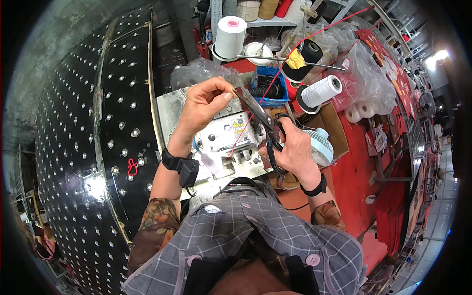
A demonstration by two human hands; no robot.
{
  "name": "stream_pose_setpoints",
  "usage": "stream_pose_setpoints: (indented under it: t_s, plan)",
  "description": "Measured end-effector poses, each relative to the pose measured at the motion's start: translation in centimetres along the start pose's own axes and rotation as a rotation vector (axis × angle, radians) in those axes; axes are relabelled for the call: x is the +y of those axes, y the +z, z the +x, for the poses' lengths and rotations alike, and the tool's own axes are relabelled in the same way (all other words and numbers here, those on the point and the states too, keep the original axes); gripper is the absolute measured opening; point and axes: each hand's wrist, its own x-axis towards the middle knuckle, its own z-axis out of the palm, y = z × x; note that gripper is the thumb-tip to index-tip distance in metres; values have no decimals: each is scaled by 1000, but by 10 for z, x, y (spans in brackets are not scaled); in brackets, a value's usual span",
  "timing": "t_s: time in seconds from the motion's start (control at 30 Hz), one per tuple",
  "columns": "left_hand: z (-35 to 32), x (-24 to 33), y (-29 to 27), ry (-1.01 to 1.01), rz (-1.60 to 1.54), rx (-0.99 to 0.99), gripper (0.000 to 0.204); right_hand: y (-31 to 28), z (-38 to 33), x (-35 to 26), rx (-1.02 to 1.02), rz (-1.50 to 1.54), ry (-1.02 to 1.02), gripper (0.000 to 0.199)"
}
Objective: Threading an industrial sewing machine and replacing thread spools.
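My left hand [204, 103] pinches the end of a thin red thread [268, 91] between thumb and fingertips, just above a white sewing machine [228, 135]. My right hand [295, 147] grips black-handled scissors [260, 115], whose open blades point up and left to the thread right beside my left fingertips. The thread runs up and to the right, past a black spool [307, 56] with yellow tape. Both wrists wear black bands.
White thread cones [230, 37] [322, 91] stand behind the machine, with a blue tray [270, 88] and clear plastic bags. A small white fan [319, 145] sits at my right hand. Red fabric [354, 172] covers the right side; black studded material [83, 147] fills the left.
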Motion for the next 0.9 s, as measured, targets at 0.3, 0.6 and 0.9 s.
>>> stream_pose_setpoints:
  t_s: [0.3,0.6,0.9]
  plan:
    - [3,2,1,-53,-52,-73,6,3,5,2,105,24,-106,58]
    - [3,1,-4,-100,-103,-68,6,-1,4,3,42,29,-69,57]
    - [4,-3,0,-127,-220,-29,4,8,4,10,87,66,-86,53]
